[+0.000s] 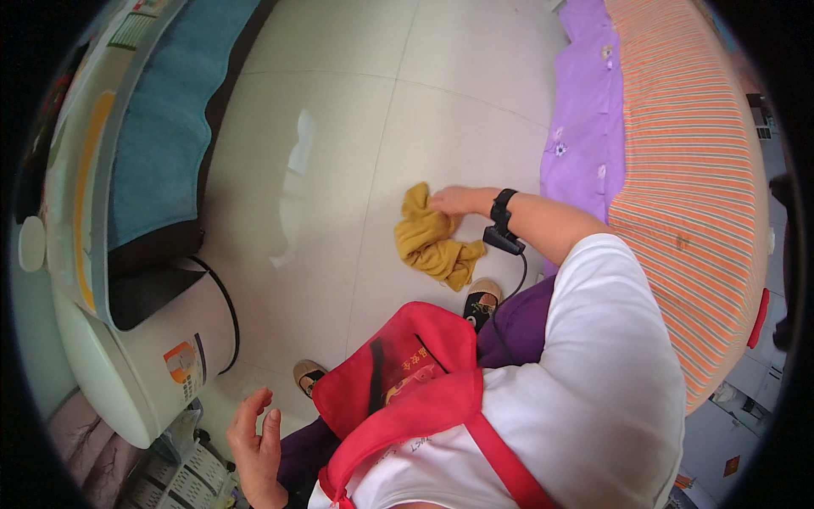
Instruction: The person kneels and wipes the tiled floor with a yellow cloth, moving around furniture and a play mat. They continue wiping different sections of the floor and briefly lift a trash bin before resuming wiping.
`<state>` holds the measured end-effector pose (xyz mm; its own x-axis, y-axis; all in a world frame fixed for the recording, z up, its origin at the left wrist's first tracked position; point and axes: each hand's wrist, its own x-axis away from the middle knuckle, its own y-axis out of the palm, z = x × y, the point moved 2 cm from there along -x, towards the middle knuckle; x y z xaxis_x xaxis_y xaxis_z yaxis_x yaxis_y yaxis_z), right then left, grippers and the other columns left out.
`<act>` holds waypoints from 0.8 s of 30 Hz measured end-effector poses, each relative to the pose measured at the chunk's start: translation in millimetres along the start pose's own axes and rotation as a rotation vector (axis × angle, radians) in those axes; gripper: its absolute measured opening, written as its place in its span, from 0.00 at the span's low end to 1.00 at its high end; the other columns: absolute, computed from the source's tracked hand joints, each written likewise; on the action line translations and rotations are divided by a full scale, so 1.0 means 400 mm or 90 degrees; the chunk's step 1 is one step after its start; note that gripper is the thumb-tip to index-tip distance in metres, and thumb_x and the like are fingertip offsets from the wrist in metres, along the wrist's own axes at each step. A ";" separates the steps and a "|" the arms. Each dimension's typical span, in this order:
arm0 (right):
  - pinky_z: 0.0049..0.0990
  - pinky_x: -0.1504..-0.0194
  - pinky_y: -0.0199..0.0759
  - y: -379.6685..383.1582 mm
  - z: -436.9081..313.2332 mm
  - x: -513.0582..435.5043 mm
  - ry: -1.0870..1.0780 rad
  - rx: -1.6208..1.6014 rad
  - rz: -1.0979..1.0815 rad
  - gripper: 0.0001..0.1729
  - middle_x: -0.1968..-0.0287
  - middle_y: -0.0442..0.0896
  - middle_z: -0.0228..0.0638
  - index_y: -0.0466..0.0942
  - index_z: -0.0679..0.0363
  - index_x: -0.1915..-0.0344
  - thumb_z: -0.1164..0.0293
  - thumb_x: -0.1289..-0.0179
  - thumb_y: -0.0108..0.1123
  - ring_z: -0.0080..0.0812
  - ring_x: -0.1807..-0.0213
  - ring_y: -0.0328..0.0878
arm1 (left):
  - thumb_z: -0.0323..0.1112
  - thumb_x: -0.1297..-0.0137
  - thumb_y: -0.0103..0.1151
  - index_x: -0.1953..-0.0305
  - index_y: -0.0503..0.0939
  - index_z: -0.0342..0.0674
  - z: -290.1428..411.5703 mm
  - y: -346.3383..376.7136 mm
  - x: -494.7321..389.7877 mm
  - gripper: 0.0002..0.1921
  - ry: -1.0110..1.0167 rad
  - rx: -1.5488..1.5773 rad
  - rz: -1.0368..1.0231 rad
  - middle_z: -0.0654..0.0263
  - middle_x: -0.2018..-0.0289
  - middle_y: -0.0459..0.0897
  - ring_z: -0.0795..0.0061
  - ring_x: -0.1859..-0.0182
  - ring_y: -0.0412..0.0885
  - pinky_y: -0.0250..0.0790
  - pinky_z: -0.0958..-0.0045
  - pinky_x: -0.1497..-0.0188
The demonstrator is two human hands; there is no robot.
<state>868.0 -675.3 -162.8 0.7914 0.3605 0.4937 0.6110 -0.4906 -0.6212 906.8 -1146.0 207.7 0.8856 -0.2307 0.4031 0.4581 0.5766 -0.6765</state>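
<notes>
My right hand is at the upper right edge of a crumpled mustard-yellow cloth, which lies on the pale tiled floor. The fingertips touch or grip the cloth; which of the two cannot be made out. A black strap with a small cabled device is on that wrist. My left hand is raised at the lower left, holding nothing, with the thumb and fingers apart. A red apron hangs below my chest, over purple trousers.
On the right stands a bed with an orange striped sheet and a purple skirt. At left are a blue cloth cover on furniture, a white cylindrical bin and a perforated plastic basket. My shoes flank the apron.
</notes>
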 end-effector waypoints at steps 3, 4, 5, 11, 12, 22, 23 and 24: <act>0.34 0.70 0.72 -0.152 0.114 0.031 0.149 0.060 0.232 0.13 0.70 0.81 0.42 0.77 0.63 0.73 0.65 0.42 0.51 0.38 0.73 0.77 | 0.27 0.41 0.56 0.54 0.75 0.30 -0.002 0.005 -0.007 0.14 -0.021 -0.031 -0.003 0.54 0.63 0.81 0.64 0.59 0.80 0.70 0.69 0.54; 0.32 0.74 0.71 -0.181 0.144 0.032 0.323 -0.121 0.251 0.13 0.74 0.80 0.42 0.75 0.64 0.76 0.67 0.43 0.50 0.36 0.76 0.76 | 0.27 0.41 0.56 0.54 0.75 0.30 -0.001 0.003 -0.003 0.14 -0.040 -0.050 -0.004 0.54 0.63 0.81 0.64 0.59 0.80 0.70 0.69 0.54; 0.30 0.78 0.69 -0.204 0.165 0.035 0.463 -0.306 0.250 0.13 0.77 0.79 0.43 0.73 0.65 0.79 0.68 0.44 0.50 0.34 0.80 0.74 | 0.27 0.41 0.56 0.54 0.75 0.30 0.001 0.003 0.000 0.13 -0.045 -0.048 -0.007 0.53 0.63 0.81 0.64 0.59 0.80 0.70 0.69 0.54; 0.38 0.65 0.69 -0.163 0.029 -0.019 0.111 0.020 0.347 0.09 0.71 0.77 0.41 0.73 0.65 0.74 0.71 0.44 0.49 0.42 0.71 0.75 | 0.26 0.41 0.57 0.54 0.75 0.31 0.011 0.022 -0.007 0.14 -0.040 -0.060 -0.024 0.52 0.61 0.81 0.62 0.59 0.80 0.70 0.69 0.54; 0.39 0.61 0.70 -0.150 -0.003 -0.022 -0.013 0.153 0.363 0.08 0.69 0.77 0.41 0.74 0.65 0.73 0.72 0.44 0.49 0.43 0.67 0.75 | 0.26 0.41 0.57 0.54 0.75 0.31 0.012 0.023 -0.007 0.14 -0.041 -0.062 -0.028 0.52 0.61 0.80 0.62 0.58 0.80 0.70 0.69 0.54; 0.37 0.46 0.62 -0.137 -0.040 -0.037 -0.136 0.286 0.318 0.07 0.59 0.73 0.47 0.72 0.66 0.68 0.74 0.47 0.49 0.46 0.51 0.68 | 0.25 0.43 0.56 0.53 0.75 0.31 0.010 0.025 -0.008 0.15 -0.068 -0.072 -0.031 0.52 0.59 0.80 0.61 0.56 0.80 0.70 0.68 0.53; 0.37 0.46 0.62 -0.139 -0.038 -0.045 -0.120 0.290 0.312 0.08 0.59 0.73 0.46 0.72 0.66 0.68 0.74 0.47 0.49 0.46 0.52 0.68 | 0.25 0.43 0.56 0.53 0.75 0.31 0.010 0.025 -0.008 0.15 -0.066 -0.074 -0.036 0.52 0.59 0.80 0.61 0.56 0.80 0.70 0.68 0.53; 0.36 0.46 0.62 -0.141 -0.038 -0.050 -0.107 0.293 0.315 0.08 0.59 0.73 0.46 0.72 0.67 0.67 0.74 0.47 0.49 0.46 0.52 0.68 | 0.25 0.43 0.56 0.53 0.75 0.32 0.010 0.024 -0.008 0.15 -0.064 -0.076 -0.040 0.52 0.59 0.80 0.61 0.56 0.80 0.70 0.68 0.53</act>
<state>817.3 -666.7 -128.5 0.9481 0.3179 0.0086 0.0945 -0.2557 -0.9621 908.1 -1136.8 202.4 0.8457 -0.1807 0.5022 0.5234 0.4644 -0.7144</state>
